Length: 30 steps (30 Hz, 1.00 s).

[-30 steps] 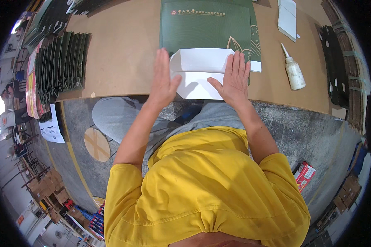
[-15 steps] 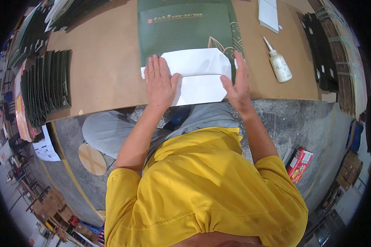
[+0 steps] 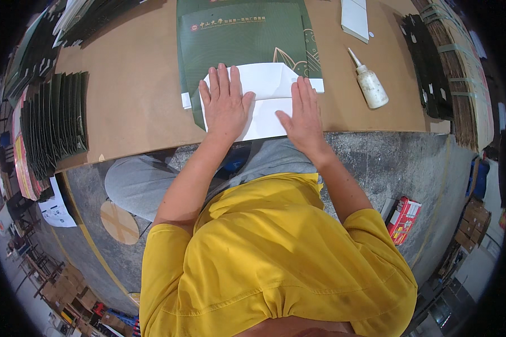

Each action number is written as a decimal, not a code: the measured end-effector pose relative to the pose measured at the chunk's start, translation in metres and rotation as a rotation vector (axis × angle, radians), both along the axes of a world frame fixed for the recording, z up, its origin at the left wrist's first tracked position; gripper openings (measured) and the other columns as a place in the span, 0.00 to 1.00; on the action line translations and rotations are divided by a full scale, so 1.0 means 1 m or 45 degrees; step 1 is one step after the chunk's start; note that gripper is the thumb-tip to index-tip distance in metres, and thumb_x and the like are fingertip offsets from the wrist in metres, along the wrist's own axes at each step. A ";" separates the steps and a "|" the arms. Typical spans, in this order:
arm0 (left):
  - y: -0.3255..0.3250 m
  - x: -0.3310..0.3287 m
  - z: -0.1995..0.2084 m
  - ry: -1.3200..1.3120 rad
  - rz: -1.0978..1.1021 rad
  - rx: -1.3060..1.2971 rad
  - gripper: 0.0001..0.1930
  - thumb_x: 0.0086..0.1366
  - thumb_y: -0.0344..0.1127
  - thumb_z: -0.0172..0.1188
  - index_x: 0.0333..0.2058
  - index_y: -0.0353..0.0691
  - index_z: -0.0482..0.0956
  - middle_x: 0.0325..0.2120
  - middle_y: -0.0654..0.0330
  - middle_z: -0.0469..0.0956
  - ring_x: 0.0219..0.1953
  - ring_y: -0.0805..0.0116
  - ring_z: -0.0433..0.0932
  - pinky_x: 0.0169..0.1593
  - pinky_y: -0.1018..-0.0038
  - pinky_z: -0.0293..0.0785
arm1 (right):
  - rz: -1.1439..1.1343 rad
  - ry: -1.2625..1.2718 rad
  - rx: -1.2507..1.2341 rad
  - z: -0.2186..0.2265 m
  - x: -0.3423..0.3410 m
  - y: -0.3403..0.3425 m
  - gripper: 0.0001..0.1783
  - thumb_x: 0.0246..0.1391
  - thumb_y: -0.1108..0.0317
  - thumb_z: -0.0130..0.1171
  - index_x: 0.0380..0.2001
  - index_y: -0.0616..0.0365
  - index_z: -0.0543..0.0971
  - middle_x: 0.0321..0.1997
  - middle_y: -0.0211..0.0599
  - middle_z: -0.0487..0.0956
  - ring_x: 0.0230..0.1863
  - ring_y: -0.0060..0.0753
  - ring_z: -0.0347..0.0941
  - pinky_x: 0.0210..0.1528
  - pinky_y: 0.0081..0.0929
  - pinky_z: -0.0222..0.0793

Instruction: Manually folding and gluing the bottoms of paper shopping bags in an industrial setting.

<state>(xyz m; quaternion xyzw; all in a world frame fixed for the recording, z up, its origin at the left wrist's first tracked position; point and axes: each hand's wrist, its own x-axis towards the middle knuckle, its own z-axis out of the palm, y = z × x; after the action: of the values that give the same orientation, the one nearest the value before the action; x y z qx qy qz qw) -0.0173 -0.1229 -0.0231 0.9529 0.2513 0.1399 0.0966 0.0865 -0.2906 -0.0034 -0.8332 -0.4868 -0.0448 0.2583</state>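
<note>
A green paper bag with gold print (image 3: pixel 236 45) lies flat on the table. Its near end is folded into a white bottom panel (image 3: pixel 269 119) with slanted corners and a crease across it. My left hand (image 3: pixel 226 106) rests flat on the left part of this panel, fingers stretched toward the far side. On the right edge, my right hand (image 3: pixel 305 117) also lies with straight fingers, its thumb on the white paper. Neither hand is wrapped round anything. The palms hide parts of the panel's two ends.
To the right stands or lies a squeeze bottle with a thin nozzle (image 3: pixel 372 89). Beyond it are white card strips (image 3: pixel 355 19). Folded dark green bags (image 3: pixel 55 121) stand at the left, and strapped bundles (image 3: pixel 461 78) at the right. The brown tabletop (image 3: pixel 135 95) ends before my lap.
Both hands have moved inward over the white panel, the left one further onto it. The whole view has shifted slightly.
</note>
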 end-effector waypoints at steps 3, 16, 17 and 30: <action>-0.003 0.005 -0.004 0.030 0.034 0.028 0.34 0.63 0.51 0.48 0.63 0.36 0.55 0.64 0.44 0.51 0.68 0.47 0.44 0.66 0.47 0.35 | -0.047 0.031 -0.208 0.002 -0.012 0.007 0.44 0.54 0.51 0.55 0.61 0.74 0.53 0.68 0.61 0.48 0.70 0.59 0.40 0.69 0.50 0.38; -0.006 0.007 -0.001 0.070 -0.080 0.047 0.30 0.62 0.48 0.51 0.62 0.52 0.60 0.65 0.48 0.49 0.68 0.43 0.40 0.62 0.37 0.31 | -0.021 -0.073 -0.422 -0.002 -0.014 0.015 0.52 0.48 0.39 0.54 0.59 0.79 0.55 0.66 0.70 0.49 0.70 0.66 0.38 0.68 0.55 0.31; -0.008 0.006 0.001 0.062 -0.098 0.043 0.30 0.62 0.48 0.51 0.62 0.52 0.60 0.65 0.48 0.49 0.68 0.43 0.40 0.62 0.37 0.31 | 0.000 -0.081 -0.413 -0.001 -0.014 0.016 0.52 0.48 0.38 0.53 0.58 0.79 0.56 0.65 0.70 0.50 0.69 0.66 0.39 0.68 0.55 0.32; -0.008 0.005 0.005 0.192 -0.229 0.074 0.24 0.66 0.52 0.46 0.61 0.69 0.63 0.67 0.57 0.49 0.68 0.44 0.39 0.59 0.32 0.30 | -0.032 0.052 -0.438 0.004 -0.021 0.018 0.52 0.47 0.40 0.55 0.59 0.77 0.55 0.66 0.72 0.47 0.70 0.67 0.36 0.68 0.56 0.31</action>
<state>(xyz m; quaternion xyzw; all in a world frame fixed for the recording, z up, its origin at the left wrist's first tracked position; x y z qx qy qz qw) -0.0124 -0.1304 -0.0178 0.9818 0.1671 0.0658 0.0619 0.0654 -0.2726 0.0009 -0.8718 -0.4716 0.0529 0.1212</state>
